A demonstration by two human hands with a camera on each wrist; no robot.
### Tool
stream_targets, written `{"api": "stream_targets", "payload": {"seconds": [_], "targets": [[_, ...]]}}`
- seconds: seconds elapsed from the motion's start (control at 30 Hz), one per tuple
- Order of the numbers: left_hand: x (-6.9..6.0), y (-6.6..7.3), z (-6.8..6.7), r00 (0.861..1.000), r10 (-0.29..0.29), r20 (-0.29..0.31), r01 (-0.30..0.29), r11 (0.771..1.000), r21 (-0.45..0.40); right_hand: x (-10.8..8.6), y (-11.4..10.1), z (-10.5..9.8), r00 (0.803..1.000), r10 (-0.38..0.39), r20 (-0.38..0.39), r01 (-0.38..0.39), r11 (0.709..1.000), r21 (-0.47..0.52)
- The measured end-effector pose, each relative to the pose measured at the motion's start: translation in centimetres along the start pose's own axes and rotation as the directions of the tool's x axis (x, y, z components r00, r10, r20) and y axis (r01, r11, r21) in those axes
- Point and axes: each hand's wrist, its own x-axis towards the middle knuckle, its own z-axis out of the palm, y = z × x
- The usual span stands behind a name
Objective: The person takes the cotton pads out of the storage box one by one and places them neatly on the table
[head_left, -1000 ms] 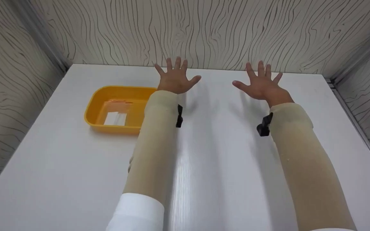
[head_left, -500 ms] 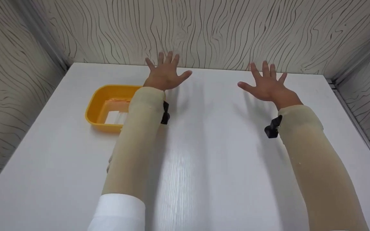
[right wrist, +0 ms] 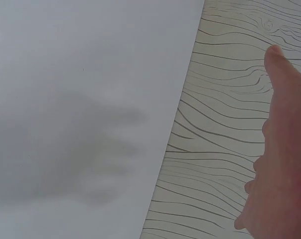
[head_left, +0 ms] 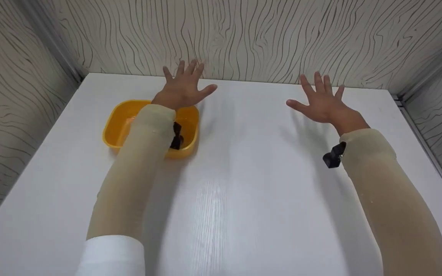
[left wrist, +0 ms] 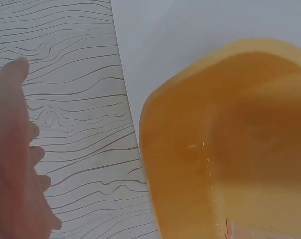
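Where the yellow tray point(head_left: 188, 122) stands: on the white tabletop point(head_left: 251, 172), near the patterned wall panel point(head_left: 244, 38), with your left sleeve point(head_left: 129, 172) crossing it in the head view. It appears to rest on its own base, with no hand steadying it.
Your left hand point(head_left: 182, 88): over the tray's far edge as the head camera sees it, fingers straight and fanned, thumb stretched out to the side. It has hold of nothing, and the left wrist view shows no finger on the rim, so the tray seems free rather than gripped.
Your right hand point(head_left: 322, 105): well to the right of the tray, fingers likewise straight and spread wide, with nothing held. A soft shadow point(right wrist: 110, 149) on the tabletop lies apart from it, which suggests you hold it up off the surface.
Tray contents: something pale with a red edge point(left wrist: 255, 233) lies inside; too little shows to name it.
Black wrist devices: the left device point(head_left: 177, 142) shows against the tray, the right device point(head_left: 333, 155) well to the tray's right, both on the sleeves' inner sides, presumably to face each hand's work.
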Motion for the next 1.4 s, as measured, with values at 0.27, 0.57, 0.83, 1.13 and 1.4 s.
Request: {"api": "stream_targets", "payload": {"seconds": [0.27,0.57,0.83,1.13,1.4], "targets": [[-1.6,-1.7,-0.7,1.000,-0.001,0.005,0.001,1.000,-0.012,-0.7,-0.2,0.0,0.999,-0.033,-0.021,0.033,0.999,-0.005],[-3.6,-4.0,-1.0,1.000,-0.002,0.012,0.003,1.000,-0.027,-1.5,0.1,0.1,0.998,-0.063,-0.026,0.063,0.998,-0.014],[-5.8,-6.6,-0.7,1.000,-0.016,0.014,0.017,0.999,-0.032,-2.3,0.7,0.3,0.995,-0.088,-0.039,0.088,0.996,-0.019],[-8.2,-9.7,-0.1,1.000,-0.021,0.003,0.021,0.997,-0.072,-3.1,0.7,0.4,0.993,-0.111,-0.041,0.109,0.993,-0.032],[-10.5,-11.8,0.6,1.000,-0.020,-0.005,0.019,0.995,-0.094,-4.0,0.6,0.6,0.987,-0.150,-0.051,0.149,0.989,-0.008]]}}
